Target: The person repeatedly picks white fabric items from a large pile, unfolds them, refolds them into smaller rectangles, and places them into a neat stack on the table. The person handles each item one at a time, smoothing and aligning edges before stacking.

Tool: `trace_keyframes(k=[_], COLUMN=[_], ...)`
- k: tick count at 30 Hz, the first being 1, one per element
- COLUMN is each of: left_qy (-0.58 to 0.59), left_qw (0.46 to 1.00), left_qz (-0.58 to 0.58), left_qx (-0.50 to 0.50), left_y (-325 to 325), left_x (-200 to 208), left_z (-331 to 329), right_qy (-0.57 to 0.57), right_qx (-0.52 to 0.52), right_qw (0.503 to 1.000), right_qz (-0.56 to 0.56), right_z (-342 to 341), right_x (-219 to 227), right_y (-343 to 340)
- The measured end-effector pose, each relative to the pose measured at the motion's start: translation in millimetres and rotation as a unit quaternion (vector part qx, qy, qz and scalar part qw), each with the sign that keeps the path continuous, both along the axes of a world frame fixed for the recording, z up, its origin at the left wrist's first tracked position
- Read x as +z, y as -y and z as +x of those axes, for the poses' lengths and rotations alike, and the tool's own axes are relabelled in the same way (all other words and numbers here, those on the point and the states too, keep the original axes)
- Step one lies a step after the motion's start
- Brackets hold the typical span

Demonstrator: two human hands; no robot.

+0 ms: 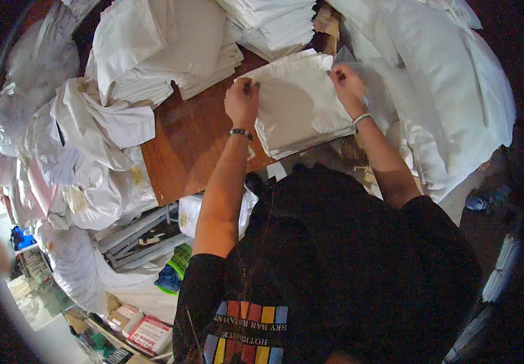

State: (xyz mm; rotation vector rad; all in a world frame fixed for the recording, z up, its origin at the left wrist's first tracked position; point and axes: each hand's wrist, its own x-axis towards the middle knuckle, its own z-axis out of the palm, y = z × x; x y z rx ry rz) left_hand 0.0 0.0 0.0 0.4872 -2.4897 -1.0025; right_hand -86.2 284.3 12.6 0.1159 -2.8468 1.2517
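Observation:
A pile of folded white cloths (301, 103) lies on the brown wooden table (195, 136) in front of me. My left hand (242, 104) is closed at the pile's far left corner, thumb and fingers pinching the edge of the top cloth. At the far right corner my right hand (348, 90) is closed on the same cloth's edge. The cloth lies nearly flat between both hands, its layered near edge towards my body. The fingertips are partly hidden.
Behind on the left stands a tall stack of folded white cloths (146, 48), with another stack (274, 27) beside it. Big white bundles (426, 85) fill the right side. Crumpled white fabric (98, 121) covers the left. Below are a green basket (180, 259) and cardboard boxes (149, 333).

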Motion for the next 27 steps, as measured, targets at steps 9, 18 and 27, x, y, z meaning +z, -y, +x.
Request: trace_keyframes(k=[9,18,27], left_qy=[-0.053,0.111,-0.002], left_qw=[0.991,0.942,0.924], left_qz=[-0.082,-0.068,-0.141], left_qx=[0.093,-0.309,-0.356], left_y=[-3.3,-8.6,-14.4], left_x=[19.1,15.3,11.6], left_z=[10.1,103.6,120.0], right_qy=[-0.124,-0.028,0.002], right_qx=[0.071,0.259,0.242], right_qw=[0.984,0.947,0.94], right_qz=[0.107,0.186,0.24], right_z=[-6.0,71.3,85.9], right_x=[22.2,18.3,42.1], right_y=[8.8,-57.2,-72.8])
